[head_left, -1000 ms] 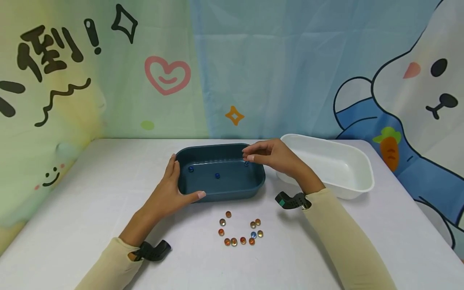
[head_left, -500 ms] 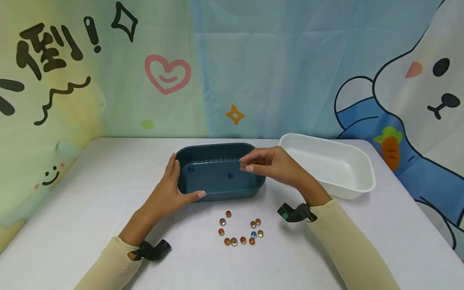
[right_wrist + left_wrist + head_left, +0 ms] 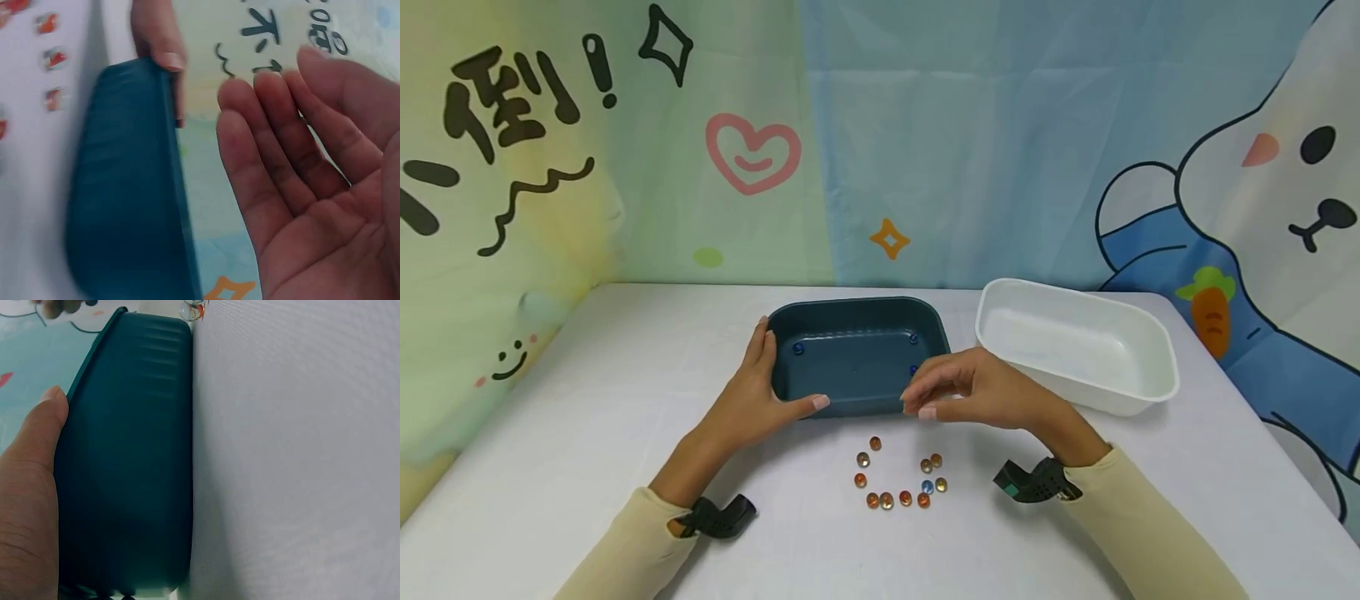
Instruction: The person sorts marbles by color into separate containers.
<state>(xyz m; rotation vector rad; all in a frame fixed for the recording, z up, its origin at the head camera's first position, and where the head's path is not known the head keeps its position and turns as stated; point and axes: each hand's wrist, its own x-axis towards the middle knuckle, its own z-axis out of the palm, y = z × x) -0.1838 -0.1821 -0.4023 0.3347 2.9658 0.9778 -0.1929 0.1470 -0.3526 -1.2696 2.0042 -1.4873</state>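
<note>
White-clothed table: teal tub and white tub stand on it, just apart. Glass marbles, mostly orange or amber, lie loosely in front of the teal one.

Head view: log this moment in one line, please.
Left hand: holds dark teal rectangular tub | right hand: empty, near tub's right end | inside tub: small round blue beads | white cloth: orange, gold, blue round beads

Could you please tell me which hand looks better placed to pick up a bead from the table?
Probably the right hand: it looks empty and hangs near the beads on the table, while the left hand holds the dark blue tray.
</note>
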